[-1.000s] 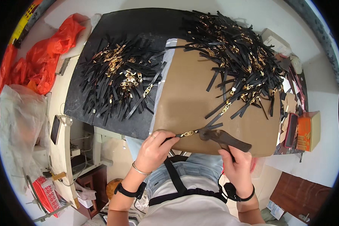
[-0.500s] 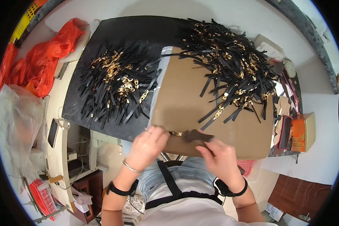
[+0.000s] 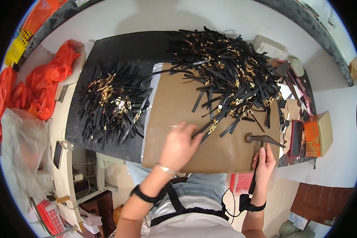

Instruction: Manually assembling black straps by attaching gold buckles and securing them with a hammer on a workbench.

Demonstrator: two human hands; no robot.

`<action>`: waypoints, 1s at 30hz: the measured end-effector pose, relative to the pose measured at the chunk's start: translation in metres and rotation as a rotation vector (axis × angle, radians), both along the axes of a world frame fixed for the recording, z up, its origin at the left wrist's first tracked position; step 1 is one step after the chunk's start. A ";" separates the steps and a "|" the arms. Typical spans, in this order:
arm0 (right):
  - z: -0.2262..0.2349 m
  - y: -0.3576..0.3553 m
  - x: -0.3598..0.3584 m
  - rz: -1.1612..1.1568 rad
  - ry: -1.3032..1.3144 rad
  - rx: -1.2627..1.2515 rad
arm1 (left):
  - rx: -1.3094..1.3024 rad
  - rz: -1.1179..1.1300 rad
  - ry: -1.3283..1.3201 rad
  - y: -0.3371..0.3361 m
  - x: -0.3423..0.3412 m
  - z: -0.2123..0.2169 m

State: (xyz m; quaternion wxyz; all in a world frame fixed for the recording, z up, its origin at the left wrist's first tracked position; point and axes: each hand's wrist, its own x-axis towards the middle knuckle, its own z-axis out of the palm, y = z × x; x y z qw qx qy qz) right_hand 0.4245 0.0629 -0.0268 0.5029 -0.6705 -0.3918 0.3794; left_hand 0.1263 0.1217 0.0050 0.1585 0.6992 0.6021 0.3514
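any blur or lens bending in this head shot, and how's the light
Head view: strong fisheye bending, the white wall edge curves and a black rim rings the picture; light is soft and even, faint shadows; the left hand is slightly motion-blurred, while the pile of black straps with gold buckles stays sharp.

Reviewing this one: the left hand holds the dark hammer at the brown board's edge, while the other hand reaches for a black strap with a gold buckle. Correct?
Not quite. The head view shows the right hand holding the dark hammer at the brown board; the left hand reaches for the black strap with a gold buckle.
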 end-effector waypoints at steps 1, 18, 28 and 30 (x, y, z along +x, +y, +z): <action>-0.003 -0.001 0.000 -0.009 -0.009 0.013 | 0.059 -0.004 0.042 0.006 0.018 -0.010; 0.002 0.003 0.000 -0.043 -0.016 -0.002 | -0.355 -0.002 -0.162 -0.010 -0.033 0.003; 0.034 -0.026 -0.048 0.272 -0.285 -0.063 | 0.148 -0.210 0.325 -0.018 -0.056 0.008; 0.048 -0.015 -0.074 0.552 -0.539 0.208 | 0.220 -0.217 0.541 -0.038 -0.075 0.011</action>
